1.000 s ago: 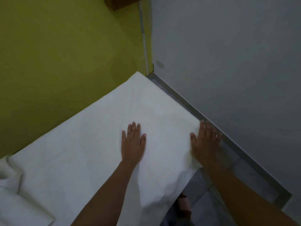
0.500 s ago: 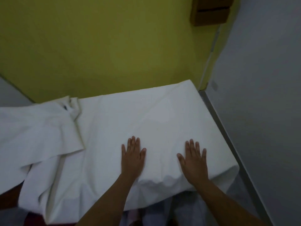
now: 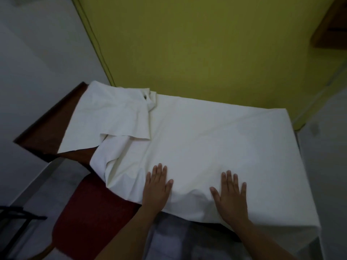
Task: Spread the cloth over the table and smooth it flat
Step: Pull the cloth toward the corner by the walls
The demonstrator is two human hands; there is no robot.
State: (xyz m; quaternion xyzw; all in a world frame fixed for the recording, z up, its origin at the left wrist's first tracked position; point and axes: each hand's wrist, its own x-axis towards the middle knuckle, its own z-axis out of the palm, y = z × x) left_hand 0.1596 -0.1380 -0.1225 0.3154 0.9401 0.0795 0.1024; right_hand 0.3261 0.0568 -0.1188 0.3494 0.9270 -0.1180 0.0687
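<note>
A white cloth point(image 3: 216, 136) covers the right and middle of a dark brown wooden table point(image 3: 47, 132). On the left the cloth is bunched and folded back on itself, leaving the table's left end bare. My left hand point(image 3: 156, 186) lies flat, fingers straight, on the cloth near the front edge. My right hand point(image 3: 230, 194) presses flat on the cloth a little to the right, palm at the table's front edge. The cloth hangs over the front right corner.
A yellow-green wall point(image 3: 197, 44) stands right behind the table, grey walls to either side. A red chair seat point(image 3: 90, 212) sits at the front left, partly under the table. A dark metal frame point(image 3: 15, 218) is at the far left. A wooden shelf point(image 3: 332, 25) hangs top right.
The view has swung left, bringing the bunched left part of the cloth and the bare table end into sight. Both hands stay flat on the cloth near the front edge.
</note>
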